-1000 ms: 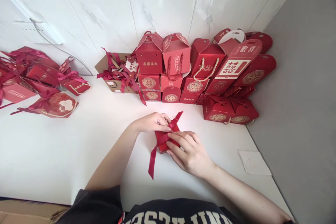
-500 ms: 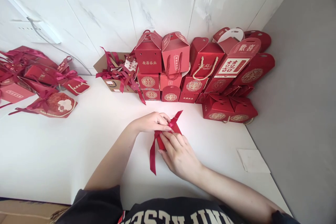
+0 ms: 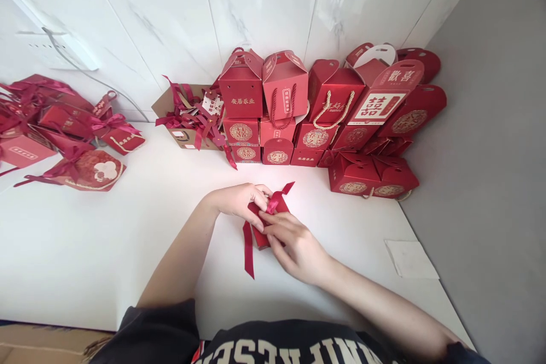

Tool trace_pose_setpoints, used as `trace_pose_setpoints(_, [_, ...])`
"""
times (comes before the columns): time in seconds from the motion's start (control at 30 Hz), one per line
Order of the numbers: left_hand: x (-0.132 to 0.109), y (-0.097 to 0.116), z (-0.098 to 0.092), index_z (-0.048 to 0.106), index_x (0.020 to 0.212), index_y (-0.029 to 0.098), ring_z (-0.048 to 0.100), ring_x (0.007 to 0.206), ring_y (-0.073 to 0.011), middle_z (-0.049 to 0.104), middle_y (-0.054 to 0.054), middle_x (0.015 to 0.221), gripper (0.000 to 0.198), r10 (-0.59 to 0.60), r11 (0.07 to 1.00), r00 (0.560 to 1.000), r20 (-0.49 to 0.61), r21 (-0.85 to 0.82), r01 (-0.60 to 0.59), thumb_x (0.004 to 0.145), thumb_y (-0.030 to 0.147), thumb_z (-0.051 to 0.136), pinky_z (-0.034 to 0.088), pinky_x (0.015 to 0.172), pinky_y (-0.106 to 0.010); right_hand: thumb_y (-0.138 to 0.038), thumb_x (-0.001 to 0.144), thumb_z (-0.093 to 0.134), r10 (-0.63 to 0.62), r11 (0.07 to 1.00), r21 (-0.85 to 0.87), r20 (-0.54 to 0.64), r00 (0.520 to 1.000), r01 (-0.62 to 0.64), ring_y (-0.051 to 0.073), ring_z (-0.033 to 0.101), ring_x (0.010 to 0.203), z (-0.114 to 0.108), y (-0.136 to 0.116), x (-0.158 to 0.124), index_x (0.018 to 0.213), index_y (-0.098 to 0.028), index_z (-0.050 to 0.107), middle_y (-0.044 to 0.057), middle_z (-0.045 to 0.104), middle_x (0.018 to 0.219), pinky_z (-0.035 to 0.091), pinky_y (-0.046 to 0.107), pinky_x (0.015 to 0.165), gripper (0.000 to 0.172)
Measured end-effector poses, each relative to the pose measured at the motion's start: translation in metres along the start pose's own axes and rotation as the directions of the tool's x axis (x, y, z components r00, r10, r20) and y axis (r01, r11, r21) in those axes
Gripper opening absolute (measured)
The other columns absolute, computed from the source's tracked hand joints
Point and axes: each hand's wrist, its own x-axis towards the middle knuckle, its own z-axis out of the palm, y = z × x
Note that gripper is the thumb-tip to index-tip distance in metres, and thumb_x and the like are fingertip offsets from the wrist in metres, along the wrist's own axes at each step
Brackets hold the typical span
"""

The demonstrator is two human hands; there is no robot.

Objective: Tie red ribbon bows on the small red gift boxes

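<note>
Both my hands are at a small red gift box (image 3: 261, 239) on the white table. A dark red satin ribbon (image 3: 248, 250) lies around its top, one tail hanging toward me and the other pointing up to the right. My left hand (image 3: 243, 203) is curled over the box's left side, thumb and fingers on the ribbon. From the right, my right hand (image 3: 298, 244) pinches at the ribbon near the middle of the top. The fingers partly cover the box and the knot, and the exact grip is hard to see.
Red gift boxes (image 3: 318, 139) stand stacked along the tiled wall. Left of them is a cardboard box (image 3: 200, 92) full of ribbons and tags. Ribboned boxes (image 3: 91, 170) lie at the far left. A white sheet (image 3: 412, 259) lies at the right edge near the grey partition.
My left thumb has moved down and toward me, and my hands have shifted slightly. More of the ribbon near the knot shows. The box is turned a little.
</note>
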Motion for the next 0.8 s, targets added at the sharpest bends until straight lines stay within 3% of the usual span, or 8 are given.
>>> trace_pose_setpoints(0.1, [0.0, 0.0, 0.0, 0.077, 0.079, 0.021, 0.052, 0.115, -0.0217, 0.068, -0.006, 0.086, 0.012, -0.028, 1.0, 0.999, -0.017, -0.006, 0.028, 0.08, 0.03, 0.069, 0.042, 0.097, -0.029, -0.016, 0.096, 0.043, 0.121, 0.973, 0.205, -0.057, 0.991, -0.107, 0.019, 0.063, 0.109, -0.019, 0.005, 0.011, 0.107, -0.021, 0.061, 0.009, 0.068, 0.115, 0.051, 0.036, 0.093, 0.022])
trace_pose_setpoints(0.2, [0.0, 0.001, 0.001, 0.078, 0.091, 0.022, 0.052, 0.118, -0.0213, 0.069, -0.008, 0.107, 0.015, -0.049, 0.999, 0.998, -0.032, -0.013, 0.048, 0.082, 0.028, 0.068, 0.041, 0.1, -0.03, -0.021, 0.095, 0.048, 0.146, 0.978, 0.162, -0.096, 0.985, -0.13, 0.021, 0.058, 0.114, -0.036, 0.022, 0.03, 0.105, -0.023, 0.063, 0.008, 0.065, 0.118, 0.044, 0.041, 0.1, 0.017])
trace_pose_setpoints(0.27, [-0.001, 0.003, 0.002, 0.077, 0.097, 0.022, 0.05, 0.121, -0.0216, 0.069, -0.008, 0.112, 0.019, -0.06, 0.998, 0.998, -0.021, -0.015, 0.06, 0.083, 0.027, 0.066, 0.041, 0.102, -0.031, -0.027, 0.094, 0.052, 0.164, 0.977, 0.148, -0.051, 0.985, -0.155, 0.022, 0.051, 0.123, -0.041, 0.039, 0.043, 0.103, -0.024, 0.063, 0.008, 0.058, 0.127, 0.038, 0.045, 0.105, 0.015])
trace_pose_setpoints(0.37, [-0.001, 0.005, 0.002, 0.077, 0.097, 0.023, 0.049, 0.122, -0.0211, 0.072, -0.007, 0.108, 0.019, -0.064, 0.998, 0.998, 0.004, -0.025, 0.064, 0.085, 0.026, 0.063, 0.043, 0.1, -0.03, -0.036, 0.095, 0.05, 0.213, 0.945, 0.23, 0.114, 0.97, -0.234, 0.022, 0.048, 0.126, -0.038, 0.062, 0.057, 0.095, -0.022, 0.061, 0.009, 0.055, 0.129, 0.037, 0.047, 0.104, 0.018])
trace_pose_setpoints(0.53, [-0.002, 0.005, 0.003, 0.077, 0.099, 0.024, 0.052, 0.119, -0.0211, 0.069, -0.007, 0.113, 0.02, -0.079, 0.994, 0.997, -0.013, -0.072, 0.077, 0.084, 0.027, 0.065, 0.045, 0.098, -0.03, -0.04, 0.091, 0.058, 0.125, 0.937, 0.291, 0.24, 0.963, -0.194, 0.023, 0.038, 0.136, -0.032, 0.072, 0.062, 0.091, -0.021, 0.059, 0.01, 0.042, 0.144, 0.034, 0.048, 0.107, 0.018])
trace_pose_setpoints(0.67, [-0.002, 0.009, 0.003, 0.076, 0.102, 0.024, 0.054, 0.113, -0.0206, 0.067, -0.007, 0.113, 0.022, -0.085, 0.994, 0.996, -0.033, -0.073, 0.083, 0.084, 0.028, 0.065, 0.044, 0.097, -0.031, -0.035, 0.087, 0.064, 0.051, 0.956, 0.267, 0.255, 0.965, -0.121, 0.024, 0.031, 0.141, -0.035, 0.068, 0.062, 0.086, -0.021, 0.058, 0.01, 0.041, 0.146, 0.029, 0.05, 0.111, 0.015])
trace_pose_setpoints(0.8, [-0.003, 0.022, 0.002, 0.078, 0.095, 0.024, 0.052, 0.109, -0.0213, 0.067, -0.007, 0.101, 0.019, -0.024, 1.0, 0.998, -0.064, 0.006, 0.025, 0.086, 0.029, 0.062, 0.043, 0.094, -0.03, -0.029, 0.085, 0.067, 0.02, 0.947, 0.309, 0.219, 0.976, -0.089, 0.024, 0.044, 0.131, -0.042, 0.066, 0.062, 0.075, -0.019, 0.053, 0.011, 0.044, 0.142, 0.042, 0.046, 0.1, 0.02])
